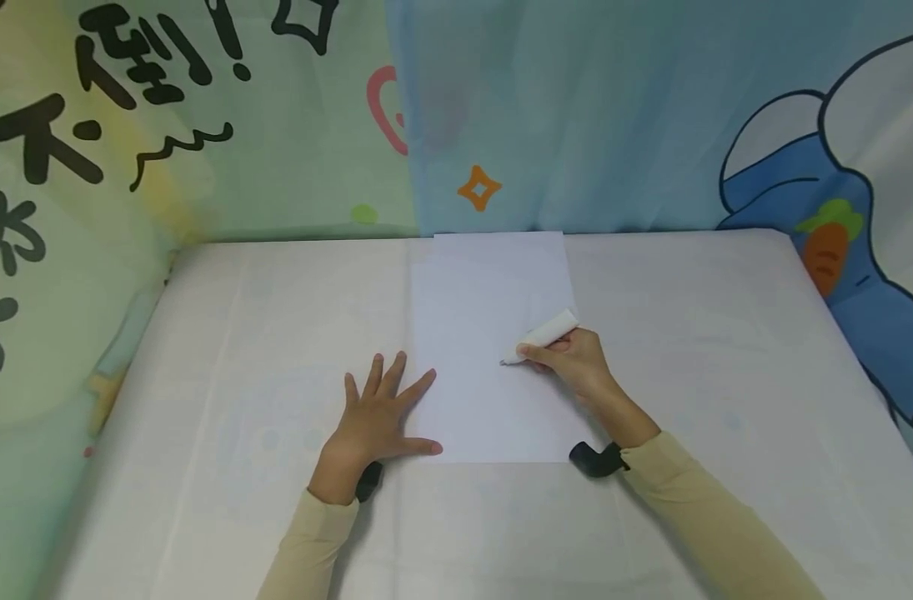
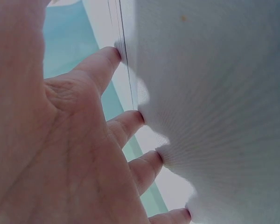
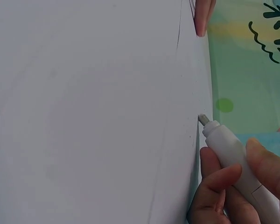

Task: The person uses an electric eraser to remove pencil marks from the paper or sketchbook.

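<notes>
A white sheet of paper (image 1: 494, 287) lies flat on the table, its far end at the table's back edge. My left hand (image 1: 372, 425) is spread beside its left border, thumb and index fingertips over the paper's margin. In the left wrist view, the fingertips (image 2: 151, 158) press down on the white surface. My right hand (image 1: 585, 367) grips a thick white marker (image 1: 549, 330) between thumb and fingers over the right half of the sheet. The marker's grey tip (image 3: 203, 119) is uncapped, slants down to the left and is right at the paper.
A white cloth covers the table (image 1: 291, 317). Behind and left of it hangs a printed curtain (image 1: 614, 125) with black characters and a cartoon figure. A black wrist device (image 1: 594, 460) juts out by the right sleeve (image 1: 696, 500), close to the paper's near right corner.
</notes>
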